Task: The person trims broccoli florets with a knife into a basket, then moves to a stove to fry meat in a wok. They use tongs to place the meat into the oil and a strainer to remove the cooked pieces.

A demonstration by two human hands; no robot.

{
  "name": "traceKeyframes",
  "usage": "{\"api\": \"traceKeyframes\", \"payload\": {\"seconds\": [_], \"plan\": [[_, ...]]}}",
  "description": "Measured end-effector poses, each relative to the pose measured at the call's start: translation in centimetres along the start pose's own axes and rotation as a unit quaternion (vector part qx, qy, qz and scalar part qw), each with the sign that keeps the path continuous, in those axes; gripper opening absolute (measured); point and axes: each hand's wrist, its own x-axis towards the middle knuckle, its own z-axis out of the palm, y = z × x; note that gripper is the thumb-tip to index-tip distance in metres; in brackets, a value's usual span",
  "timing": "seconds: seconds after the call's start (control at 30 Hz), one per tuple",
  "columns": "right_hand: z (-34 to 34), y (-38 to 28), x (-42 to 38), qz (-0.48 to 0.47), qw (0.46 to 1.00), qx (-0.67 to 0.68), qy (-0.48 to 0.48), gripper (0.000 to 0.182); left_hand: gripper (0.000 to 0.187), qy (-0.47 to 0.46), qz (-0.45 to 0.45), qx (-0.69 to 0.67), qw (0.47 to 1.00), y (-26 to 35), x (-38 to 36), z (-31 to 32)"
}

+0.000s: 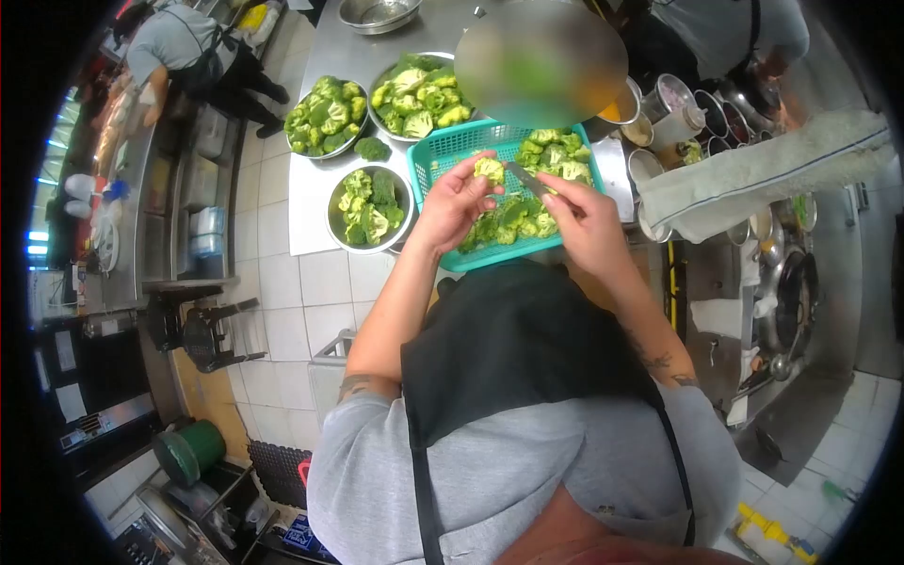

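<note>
My left hand (456,204) pinches a broccoli floret (489,170) above a green plastic basket (426,162). My right hand (586,218) is closed round the handle of a small knife (525,177), its blade pointing at the floret from the right. Cut broccoli pieces (508,222) lie in the near part of the basket, and more broccoli (556,151) fills its far right side. Left of the basket stands a metal bowl (407,215) of florets. One loose floret (373,149) rests on the steel table just behind that bowl.
Two more bowls of broccoli (325,115) (419,94) stand farther back, with a metal colander (379,13) beyond. Containers (676,122) and a cloth-covered ledge (763,179) line the right. Co-workers (193,56) (734,38) stand at far left and far right. A blurred patch hides the table's back middle.
</note>
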Motion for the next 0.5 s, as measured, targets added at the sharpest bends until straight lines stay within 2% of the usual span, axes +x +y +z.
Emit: {"api": "traceKeyframes", "payload": {"seconds": [0.07, 0.17, 0.3, 0.4, 0.5], "plan": [[0.2, -0.3, 0.7, -0.038, 0.995, -0.094, 0.013, 0.026, 0.057, 0.006, 0.010, 0.051, 0.999, -0.3, -0.3, 0.8], [2.5, 0.3, 1.6, -0.104, 0.988, -0.107, 0.027, 0.025, 0.055, 0.003, 0.087, 0.173, 0.981, 1.0, -1.0, 1.0], [2.5, 0.0, 1.7, -0.093, 0.989, -0.113, -0.018, 0.025, 0.044, 0.011, 0.108, 0.154, 0.982, 1.0, -1.3, 1.4], [3.0, 0.2, 1.4, -0.055, 0.995, -0.061, -0.060, 0.025, 0.043, 0.018, 0.141, 0.118, 0.983, 1.0, -1.4, 1.6], [3.0, 1.9, 1.8, -0.026, 0.996, 0.004, -0.080, 0.025, 0.042, 0.010, 0.129, 0.131, 0.983, 1.0, -1.5, 1.2]]}}
